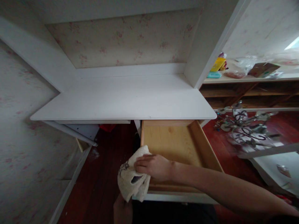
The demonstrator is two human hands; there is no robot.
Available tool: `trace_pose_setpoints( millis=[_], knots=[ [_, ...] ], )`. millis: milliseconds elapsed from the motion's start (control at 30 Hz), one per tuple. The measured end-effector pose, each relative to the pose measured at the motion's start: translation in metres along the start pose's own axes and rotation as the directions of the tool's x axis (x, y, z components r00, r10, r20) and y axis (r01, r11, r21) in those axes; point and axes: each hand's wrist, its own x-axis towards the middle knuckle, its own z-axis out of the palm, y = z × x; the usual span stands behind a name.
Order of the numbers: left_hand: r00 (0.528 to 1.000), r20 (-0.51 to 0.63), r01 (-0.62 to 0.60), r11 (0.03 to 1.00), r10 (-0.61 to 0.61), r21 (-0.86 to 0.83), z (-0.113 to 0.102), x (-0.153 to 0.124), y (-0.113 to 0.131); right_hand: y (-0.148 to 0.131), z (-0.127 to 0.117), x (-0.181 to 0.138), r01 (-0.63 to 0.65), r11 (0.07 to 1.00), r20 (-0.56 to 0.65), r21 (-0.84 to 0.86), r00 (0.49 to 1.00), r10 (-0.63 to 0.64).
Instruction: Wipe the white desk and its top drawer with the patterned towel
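Observation:
My right hand (153, 166) reaches across the pulled-out wooden drawer (170, 143), its fingers curled over a cream cloth (134, 183) with dark markings. The cloth is bunched over the drawer's left side wall and hangs down outside it. Below the cloth, at the drawer's front left corner, is my left hand (122, 203). Its fingers are hidden behind the cloth, so their grip does not show. Bare pale wood shows inside the drawer, which sits under the right half of a white desk (123, 96).
Floral-papered wall (21, 155) stands close on the left. Dark red floorboards (93, 186) lie below. To the right, a dismantled chandelier (247, 127) lies on the floor near a white panel (275, 168). Beyond it, a low shelf unit (252, 90) carries a cardboard box (263, 69) and plastic bags.

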Motion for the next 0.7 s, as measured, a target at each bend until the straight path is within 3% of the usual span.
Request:
trace_pose_setpoints(
  millis=[100, 267, 367, 533, 700],
  knots=[
    [0.994, 0.102, 0.031, 0.998, -0.025, -0.058, -0.004, 0.004, -0.003, 0.036, -0.009, 0.009, -0.088, 0.986, -0.026, -0.142, 0.996, 0.085],
    [0.996, 0.083, -0.012, 0.999, 0.016, -0.048, -0.003, 0.006, -0.005, 0.101, -0.034, 0.029, -0.325, 0.91, -0.082, -0.258, 0.946, 0.314],
    [0.999, 0.031, -0.018, 0.997, 0.02, -0.071, 0.001, 0.003, -0.004, 0.118, -0.043, 0.037, -0.377, 0.897, -0.073, -0.232, 0.926, 0.371],
    [0.995, -0.033, -0.096, 0.977, 0.091, -0.19, 0.007, -0.008, -0.006, 0.098, -0.039, 0.031, -0.438, 0.88, -0.068, -0.185, 0.899, 0.433],
    [0.99, -0.007, -0.137, 0.979, 0.138, -0.154, 0.004, -0.016, -0.014, 0.038, -0.028, 0.009, -0.361, 0.933, 0.018, 0.0, 0.932, 0.361]
  ],
)
